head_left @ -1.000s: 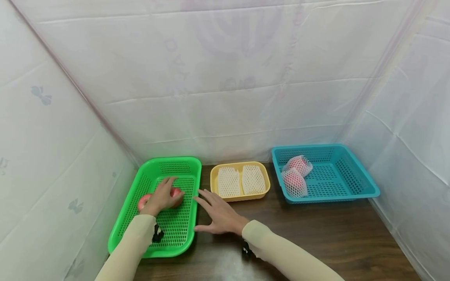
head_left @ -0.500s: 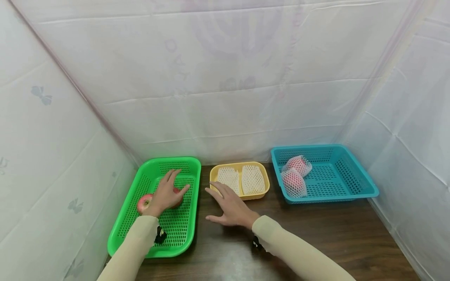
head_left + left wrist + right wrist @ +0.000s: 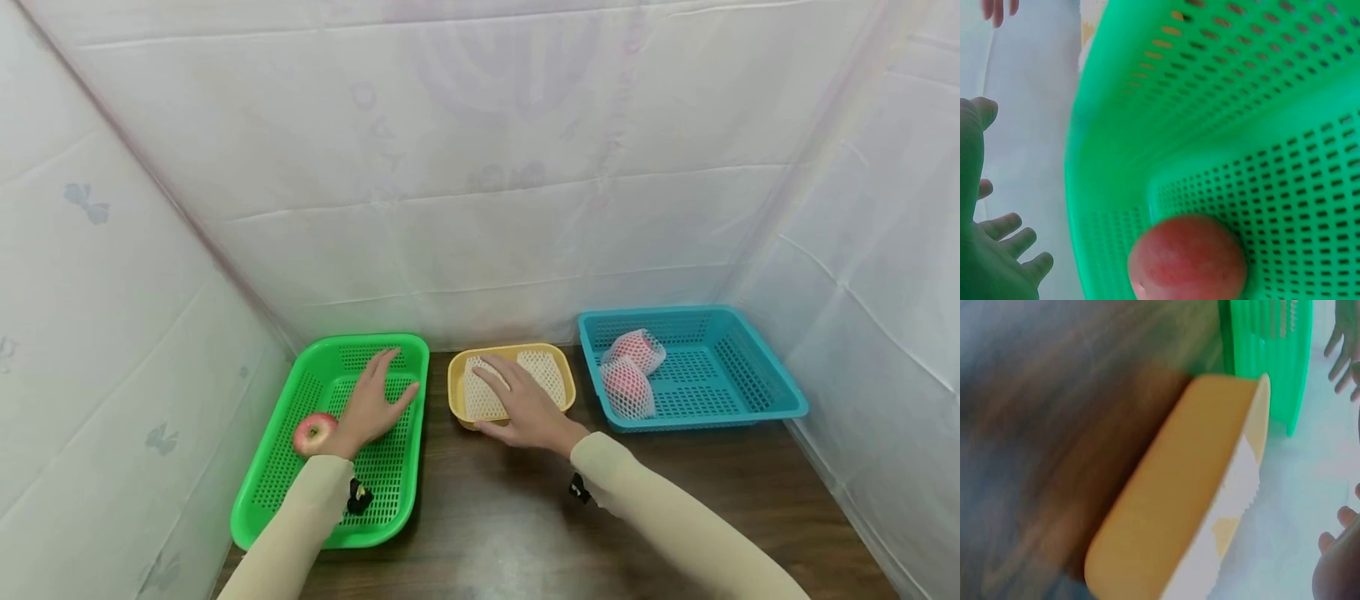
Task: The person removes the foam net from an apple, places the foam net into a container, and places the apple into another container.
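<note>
In the head view, my left hand (image 3: 371, 408) hovers over the green basket (image 3: 253, 492) with its fingers spread, holding nothing. A red apple (image 3: 312, 433) lies in that basket, left of the hand; the second apple is hidden under the hand there. The left wrist view has an apple (image 3: 1188, 262) against the basket's perforated floor. My right hand (image 3: 536, 408) is over the yellow tray (image 3: 456, 382), fingers extended, grasping nothing. Two white foam net sleeves lie side by side in the tray: a left sleeve (image 3: 478, 398), partly covered by the hand, and a right sleeve (image 3: 546, 372).
On the right stands a blue basket (image 3: 776, 400) with two foam-netted apples (image 3: 628, 388) at its left side. All the containers sit on a dark wooden table (image 3: 480, 525). White sheeting (image 3: 480, 208) walls in the back and both sides.
My left hand has risen off the apple and shifted slightly right and away from me. My right hand has moved from beside the green basket to over the yellow tray.
</note>
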A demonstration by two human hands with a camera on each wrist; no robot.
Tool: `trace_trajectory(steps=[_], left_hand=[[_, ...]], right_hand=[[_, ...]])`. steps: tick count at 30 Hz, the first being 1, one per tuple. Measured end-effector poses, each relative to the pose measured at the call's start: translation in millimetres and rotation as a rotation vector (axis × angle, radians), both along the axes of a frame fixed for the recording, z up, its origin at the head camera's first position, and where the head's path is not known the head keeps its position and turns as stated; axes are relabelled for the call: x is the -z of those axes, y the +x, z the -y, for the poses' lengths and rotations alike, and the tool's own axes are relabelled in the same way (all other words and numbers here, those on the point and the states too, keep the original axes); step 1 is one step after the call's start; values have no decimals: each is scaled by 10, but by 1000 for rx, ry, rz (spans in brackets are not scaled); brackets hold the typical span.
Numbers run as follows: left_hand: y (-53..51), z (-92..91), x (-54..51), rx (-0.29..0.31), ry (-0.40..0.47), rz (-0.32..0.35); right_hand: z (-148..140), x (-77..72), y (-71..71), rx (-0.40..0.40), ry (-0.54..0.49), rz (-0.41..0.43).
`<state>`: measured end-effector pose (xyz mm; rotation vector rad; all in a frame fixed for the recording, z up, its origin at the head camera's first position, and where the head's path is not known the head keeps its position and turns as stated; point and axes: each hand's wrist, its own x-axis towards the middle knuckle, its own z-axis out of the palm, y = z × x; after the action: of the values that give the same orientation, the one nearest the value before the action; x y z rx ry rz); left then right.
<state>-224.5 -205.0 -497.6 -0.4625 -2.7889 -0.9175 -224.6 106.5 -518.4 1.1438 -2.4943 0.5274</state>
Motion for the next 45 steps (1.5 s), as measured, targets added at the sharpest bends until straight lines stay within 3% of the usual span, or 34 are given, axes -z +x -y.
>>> trace_trajectory(steps=[11,29,45], left_hand=[[45,-275,-172,38,38,-3],[177,-698,-285,83,27,-28],[246,-902,-190,109,37,-28]], right_hand=[[-365,-282,-137,79,-2,46],[-870,-466,-378,102,22,30],[-1275,-454,-558,182,91,42]])
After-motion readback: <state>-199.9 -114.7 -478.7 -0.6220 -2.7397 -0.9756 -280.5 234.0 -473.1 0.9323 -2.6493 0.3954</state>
